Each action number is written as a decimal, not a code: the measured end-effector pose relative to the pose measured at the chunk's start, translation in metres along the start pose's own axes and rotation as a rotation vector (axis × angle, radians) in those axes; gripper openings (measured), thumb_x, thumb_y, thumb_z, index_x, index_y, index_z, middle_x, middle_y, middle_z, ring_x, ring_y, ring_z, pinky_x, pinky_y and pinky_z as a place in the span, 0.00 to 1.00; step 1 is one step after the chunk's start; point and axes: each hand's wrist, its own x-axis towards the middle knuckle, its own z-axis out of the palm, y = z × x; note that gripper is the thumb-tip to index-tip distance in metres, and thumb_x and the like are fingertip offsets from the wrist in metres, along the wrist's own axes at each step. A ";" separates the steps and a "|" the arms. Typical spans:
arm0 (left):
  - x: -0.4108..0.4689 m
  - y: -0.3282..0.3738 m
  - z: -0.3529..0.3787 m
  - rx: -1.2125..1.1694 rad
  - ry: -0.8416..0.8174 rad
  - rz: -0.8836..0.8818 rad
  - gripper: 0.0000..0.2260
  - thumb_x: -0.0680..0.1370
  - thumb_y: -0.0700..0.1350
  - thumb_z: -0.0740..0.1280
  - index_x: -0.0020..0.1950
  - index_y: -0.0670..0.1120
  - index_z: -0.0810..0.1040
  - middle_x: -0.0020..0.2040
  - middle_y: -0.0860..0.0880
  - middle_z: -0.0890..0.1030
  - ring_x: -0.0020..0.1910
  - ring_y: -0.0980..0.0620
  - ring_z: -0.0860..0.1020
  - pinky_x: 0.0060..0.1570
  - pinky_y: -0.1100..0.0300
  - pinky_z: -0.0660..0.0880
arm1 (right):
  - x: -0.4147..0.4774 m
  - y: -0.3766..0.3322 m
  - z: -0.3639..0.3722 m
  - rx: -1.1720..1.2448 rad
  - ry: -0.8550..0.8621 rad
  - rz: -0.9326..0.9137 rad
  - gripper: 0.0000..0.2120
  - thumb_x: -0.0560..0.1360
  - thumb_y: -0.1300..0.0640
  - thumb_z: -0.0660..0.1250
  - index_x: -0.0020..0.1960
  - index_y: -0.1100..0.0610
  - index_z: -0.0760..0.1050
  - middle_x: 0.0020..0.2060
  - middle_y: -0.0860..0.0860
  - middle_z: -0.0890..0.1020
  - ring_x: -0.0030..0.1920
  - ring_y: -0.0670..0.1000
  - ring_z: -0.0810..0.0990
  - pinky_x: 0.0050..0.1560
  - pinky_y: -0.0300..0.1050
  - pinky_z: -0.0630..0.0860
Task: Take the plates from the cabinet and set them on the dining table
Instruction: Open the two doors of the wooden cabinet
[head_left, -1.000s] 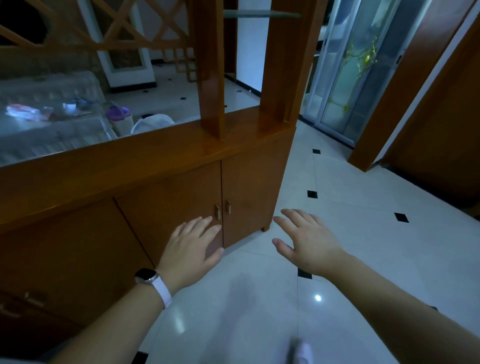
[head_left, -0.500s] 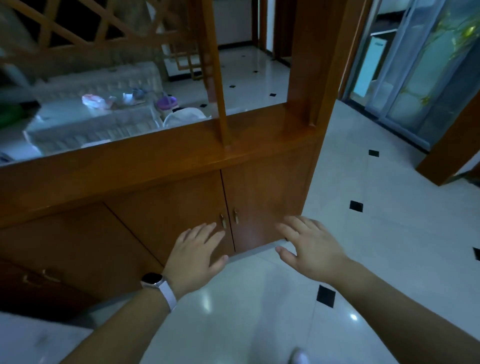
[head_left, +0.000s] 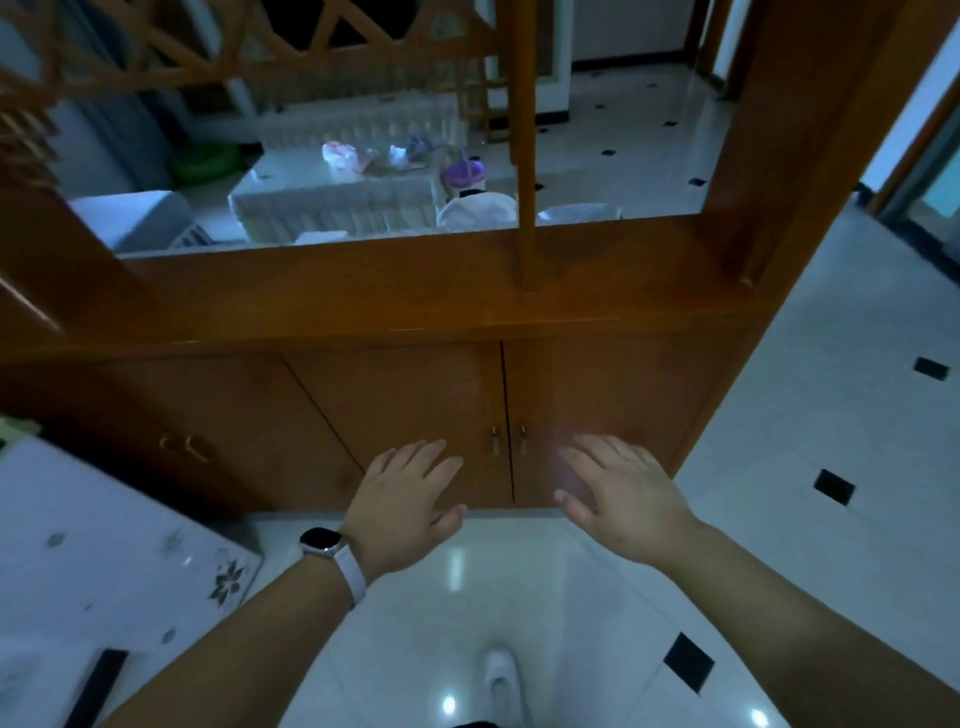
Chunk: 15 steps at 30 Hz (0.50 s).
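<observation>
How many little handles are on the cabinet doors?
4. One handle and another sit side by side where the middle doors meet. A third and a fourth are on the dark doors far left. Others may be hidden.

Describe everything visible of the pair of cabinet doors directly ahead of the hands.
The cabinet doors are two flat panels of glossy orange-brown wood, both shut, meeting at a thin vertical seam. A small metal handle sits on each beside the seam. They stand under the wooden ledge, reaching the tiled floor. The left hand and right hand spread open before them; contact cannot be told.
</observation>
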 end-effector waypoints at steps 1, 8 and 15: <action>0.002 -0.003 0.004 -0.003 -0.005 -0.014 0.25 0.74 0.61 0.60 0.66 0.51 0.77 0.66 0.46 0.78 0.65 0.43 0.76 0.60 0.45 0.72 | 0.007 0.001 0.002 -0.001 -0.008 -0.014 0.33 0.75 0.35 0.46 0.73 0.50 0.66 0.72 0.51 0.69 0.72 0.54 0.65 0.69 0.53 0.61; 0.049 -0.026 0.038 -0.009 -0.082 -0.010 0.24 0.72 0.61 0.61 0.62 0.50 0.79 0.62 0.45 0.80 0.59 0.42 0.79 0.54 0.46 0.75 | 0.044 0.019 0.008 -0.004 -0.080 0.011 0.34 0.75 0.34 0.44 0.75 0.49 0.62 0.73 0.50 0.66 0.73 0.53 0.62 0.70 0.52 0.60; 0.108 -0.054 0.082 -0.031 -0.144 0.018 0.24 0.70 0.61 0.59 0.58 0.50 0.81 0.54 0.46 0.82 0.50 0.44 0.81 0.44 0.49 0.77 | 0.093 0.040 0.020 -0.040 -0.127 0.067 0.32 0.74 0.36 0.46 0.70 0.50 0.68 0.68 0.50 0.72 0.68 0.54 0.68 0.64 0.52 0.64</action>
